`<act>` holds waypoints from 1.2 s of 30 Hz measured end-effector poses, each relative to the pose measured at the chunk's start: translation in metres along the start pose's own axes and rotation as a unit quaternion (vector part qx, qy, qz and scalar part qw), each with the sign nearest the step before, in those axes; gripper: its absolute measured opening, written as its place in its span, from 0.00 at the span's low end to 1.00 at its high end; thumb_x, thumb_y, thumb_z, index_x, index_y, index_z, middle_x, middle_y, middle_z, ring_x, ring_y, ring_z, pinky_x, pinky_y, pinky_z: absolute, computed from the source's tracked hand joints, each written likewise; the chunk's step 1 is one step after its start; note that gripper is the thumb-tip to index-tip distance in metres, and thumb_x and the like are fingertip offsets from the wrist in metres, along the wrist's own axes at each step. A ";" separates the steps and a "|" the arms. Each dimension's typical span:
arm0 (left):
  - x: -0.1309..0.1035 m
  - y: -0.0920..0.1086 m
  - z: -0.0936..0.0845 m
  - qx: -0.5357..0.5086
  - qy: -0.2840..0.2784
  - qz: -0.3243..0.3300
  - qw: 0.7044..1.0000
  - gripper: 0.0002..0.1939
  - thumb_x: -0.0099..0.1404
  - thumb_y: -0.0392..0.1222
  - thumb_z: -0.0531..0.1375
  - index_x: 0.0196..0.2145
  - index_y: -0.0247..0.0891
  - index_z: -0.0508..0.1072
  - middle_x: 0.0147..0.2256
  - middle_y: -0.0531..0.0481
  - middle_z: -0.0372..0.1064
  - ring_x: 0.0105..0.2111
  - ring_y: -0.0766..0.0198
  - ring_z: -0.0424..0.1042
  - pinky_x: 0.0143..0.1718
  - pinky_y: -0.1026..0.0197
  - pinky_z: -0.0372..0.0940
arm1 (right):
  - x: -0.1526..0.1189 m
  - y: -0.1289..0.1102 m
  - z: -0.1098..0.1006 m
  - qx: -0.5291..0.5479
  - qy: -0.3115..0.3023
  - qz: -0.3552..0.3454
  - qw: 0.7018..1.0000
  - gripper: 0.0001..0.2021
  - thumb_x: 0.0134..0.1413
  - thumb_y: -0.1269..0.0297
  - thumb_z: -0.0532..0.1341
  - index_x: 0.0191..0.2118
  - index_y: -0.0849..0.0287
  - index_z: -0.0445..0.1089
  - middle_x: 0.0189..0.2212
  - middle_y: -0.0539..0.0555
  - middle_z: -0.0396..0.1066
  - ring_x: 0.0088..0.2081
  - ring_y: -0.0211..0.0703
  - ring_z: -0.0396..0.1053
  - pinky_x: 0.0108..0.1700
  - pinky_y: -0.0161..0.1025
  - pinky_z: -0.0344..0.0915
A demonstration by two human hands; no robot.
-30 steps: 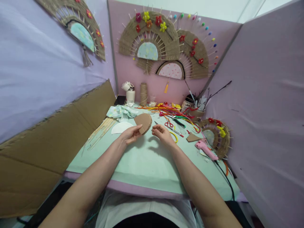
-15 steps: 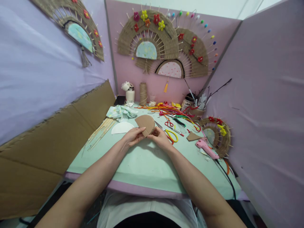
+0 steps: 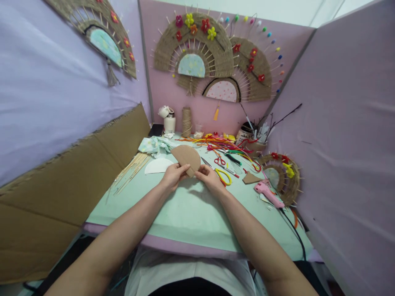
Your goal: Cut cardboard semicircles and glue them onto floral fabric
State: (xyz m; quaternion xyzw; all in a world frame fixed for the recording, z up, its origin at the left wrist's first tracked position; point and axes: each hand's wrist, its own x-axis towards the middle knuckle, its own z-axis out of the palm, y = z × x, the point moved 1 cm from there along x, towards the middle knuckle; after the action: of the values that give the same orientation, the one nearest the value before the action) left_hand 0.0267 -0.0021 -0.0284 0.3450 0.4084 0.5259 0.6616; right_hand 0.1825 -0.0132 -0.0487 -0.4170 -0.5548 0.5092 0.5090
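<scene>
A brown cardboard half-circle [image 3: 187, 158] is held up over the middle of the table, tilted with its curved edge toward the upper right. My left hand [image 3: 175, 175] grips its lower left part, thumb lying on the face and fingers behind. At the lower right edge, my right hand [image 3: 209, 177] pinches the cardboard between thumb and fingers. Left of it on the table lies a white half-circle [image 3: 158, 166]. Yellow-handled scissors [image 3: 224, 176] rest just beyond my right hand, partly hidden by it.
Thin wooden sticks [image 3: 133, 170] and a patterned cloth [image 3: 156, 145] lie at left. To the right are a pink glue gun [image 3: 268, 194] with its cord, a cardboard scrap [image 3: 251, 178], pliers [image 3: 232, 157] and small red scissors [image 3: 219, 160]. Twine [image 3: 186, 122] stands at the back.
Both hands still hold the cardboard half-circle. It has tipped so its face shows more fully and its top reaches slightly higher and left. My right hand has shifted slightly along the edge.
</scene>
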 end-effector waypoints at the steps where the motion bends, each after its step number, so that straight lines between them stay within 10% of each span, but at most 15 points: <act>1: -0.001 0.000 0.001 0.011 0.006 0.016 1.000 0.08 0.53 0.33 0.67 0.32 0.28 0.75 0.32 0.42 0.77 0.30 0.62 0.76 0.32 0.63 0.72 | 0.000 0.000 -0.001 0.006 0.007 0.008 1.000 0.18 0.41 0.51 0.69 0.33 0.58 0.67 0.26 0.48 0.69 0.29 0.38 0.65 0.34 0.36 0.60; 15: -0.009 -0.004 0.005 0.156 0.015 0.067 0.985 0.16 0.48 0.38 0.69 0.35 0.31 0.75 0.35 0.43 0.78 0.35 0.56 0.76 0.32 0.61 0.70 | 0.005 0.011 -0.007 0.046 0.039 0.021 0.998 0.18 0.39 0.50 0.70 0.30 0.59 0.70 0.25 0.49 0.70 0.29 0.38 0.65 0.35 0.37 0.62; 24: -0.006 0.005 0.001 -0.039 -0.066 0.013 0.997 0.17 0.49 0.36 0.70 0.38 0.32 0.75 0.40 0.42 0.77 0.38 0.59 0.75 0.40 0.60 0.71 | -0.001 0.002 -0.003 -0.012 0.027 -0.001 1.000 0.16 0.42 0.51 0.68 0.30 0.59 0.70 0.25 0.50 0.71 0.29 0.41 0.66 0.35 0.38 0.63; 36: -0.008 0.012 -0.006 0.008 -0.067 0.000 0.998 0.19 0.47 0.34 0.71 0.38 0.33 0.75 0.38 0.43 0.76 0.36 0.59 0.74 0.34 0.60 0.72 | -0.005 -0.016 -0.007 -0.085 0.006 -0.017 0.996 0.14 0.42 0.53 0.66 0.27 0.60 0.68 0.22 0.46 0.66 0.26 0.37 0.61 0.30 0.35 0.57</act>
State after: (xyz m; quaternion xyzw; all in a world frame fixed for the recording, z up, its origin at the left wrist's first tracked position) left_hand 0.0159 -0.0074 -0.0190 0.3851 0.3674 0.4984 0.6843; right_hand 0.1909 -0.0193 -0.0339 -0.4522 -0.5999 0.4494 0.4835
